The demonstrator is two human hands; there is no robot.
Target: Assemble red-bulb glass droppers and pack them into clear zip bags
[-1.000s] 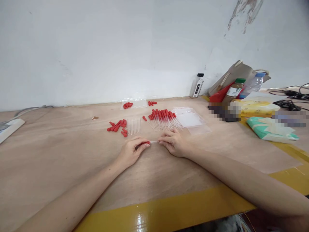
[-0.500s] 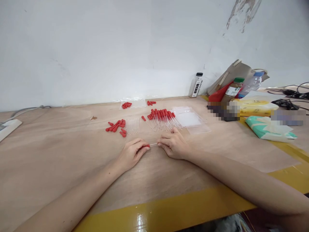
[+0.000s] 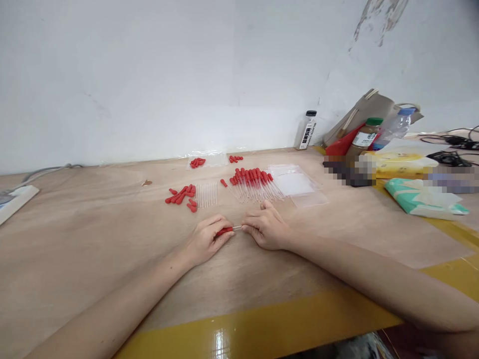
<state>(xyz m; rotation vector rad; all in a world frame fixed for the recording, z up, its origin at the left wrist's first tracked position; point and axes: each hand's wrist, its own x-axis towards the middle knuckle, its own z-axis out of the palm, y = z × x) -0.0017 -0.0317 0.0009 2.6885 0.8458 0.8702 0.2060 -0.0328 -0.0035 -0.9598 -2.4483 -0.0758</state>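
Between thumb and fingers, my left hand (image 3: 210, 240) pinches a red rubber dropper bulb (image 3: 225, 231). A thin clear glass tube (image 3: 237, 228) sticks out of the bulb's mouth, and my right hand (image 3: 266, 227) grips its other end; that end is hidden by the fingers. Beyond my left hand lie several loose red bulbs (image 3: 181, 194) beside a row of bare glass tubes (image 3: 206, 195). Past my right hand is a pile of droppers (image 3: 251, 182), each a glass tube with a red bulb on it.
Clear plastic bags (image 3: 297, 182) lie right of the pile. More red bulbs (image 3: 197, 162) rest by the wall. A black-capped bottle (image 3: 308, 130), a green-capped bottle (image 3: 364, 137) and a tissue pack (image 3: 422, 197) stand or lie rightward. A white power strip (image 3: 18, 203) is far left.
My right hand has come slightly closer to my left, and less of the glass tube shows between them. More of the red bulb is visible at my left fingers.
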